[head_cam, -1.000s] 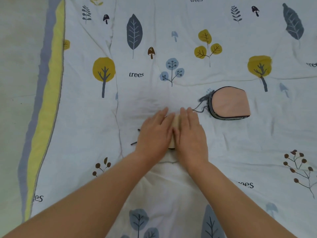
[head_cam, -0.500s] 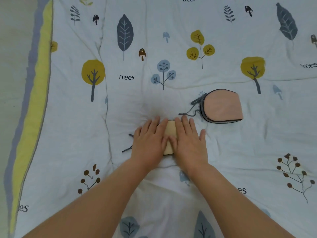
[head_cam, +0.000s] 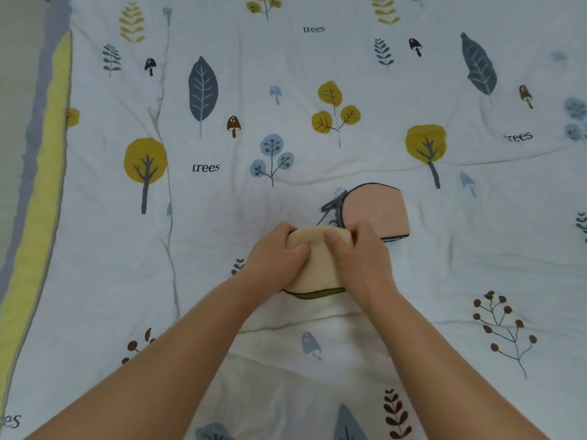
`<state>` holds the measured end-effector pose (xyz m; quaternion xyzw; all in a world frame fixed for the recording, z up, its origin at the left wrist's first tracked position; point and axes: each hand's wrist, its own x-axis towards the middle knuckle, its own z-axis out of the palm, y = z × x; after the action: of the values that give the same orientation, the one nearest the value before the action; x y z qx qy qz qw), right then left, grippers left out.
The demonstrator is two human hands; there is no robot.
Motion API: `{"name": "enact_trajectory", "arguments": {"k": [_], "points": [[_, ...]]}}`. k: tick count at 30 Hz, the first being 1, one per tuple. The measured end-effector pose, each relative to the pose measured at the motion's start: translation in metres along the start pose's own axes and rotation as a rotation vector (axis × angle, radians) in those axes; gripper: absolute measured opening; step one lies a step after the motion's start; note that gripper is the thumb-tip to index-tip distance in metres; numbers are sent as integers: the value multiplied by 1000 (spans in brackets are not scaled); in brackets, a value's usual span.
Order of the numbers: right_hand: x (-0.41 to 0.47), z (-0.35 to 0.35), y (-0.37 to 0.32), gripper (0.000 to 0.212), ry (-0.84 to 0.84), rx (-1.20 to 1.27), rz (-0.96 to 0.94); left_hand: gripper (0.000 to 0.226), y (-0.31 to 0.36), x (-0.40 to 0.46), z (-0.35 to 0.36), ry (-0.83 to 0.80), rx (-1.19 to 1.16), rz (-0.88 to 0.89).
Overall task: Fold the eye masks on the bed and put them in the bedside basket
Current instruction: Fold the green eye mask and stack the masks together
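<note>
Your left hand [head_cam: 273,262] and right hand [head_cam: 359,265] both grip the cream eye mask [head_cam: 313,268] on the bed [head_cam: 222,217] — seemingly folded, beside the folded pink mask [head_cam: 374,211]. Next, lift it toward the basket — out of view.

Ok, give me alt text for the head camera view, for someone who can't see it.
Two bare hands, left hand and right hand, grip a folded cream fabric eye mask with a green edge on a white tree-print quilt. A folded pink eye mask with dark trim lies just beyond the right hand, straps bunched at its left. No basket is in view.
</note>
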<state>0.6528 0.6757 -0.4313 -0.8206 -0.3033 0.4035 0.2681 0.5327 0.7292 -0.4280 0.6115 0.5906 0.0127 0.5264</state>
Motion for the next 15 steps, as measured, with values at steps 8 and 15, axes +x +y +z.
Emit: {"name": "enact_trajectory", "arguments": {"k": [8, 15], "points": [[51, -72, -2, 21, 216, 34, -77, 32, 78, 33, 28, 41, -47, 156], [86, -70, 14, 39, 178, -80, 1, 45, 73, 78, 55, 58, 175, 89]]}}
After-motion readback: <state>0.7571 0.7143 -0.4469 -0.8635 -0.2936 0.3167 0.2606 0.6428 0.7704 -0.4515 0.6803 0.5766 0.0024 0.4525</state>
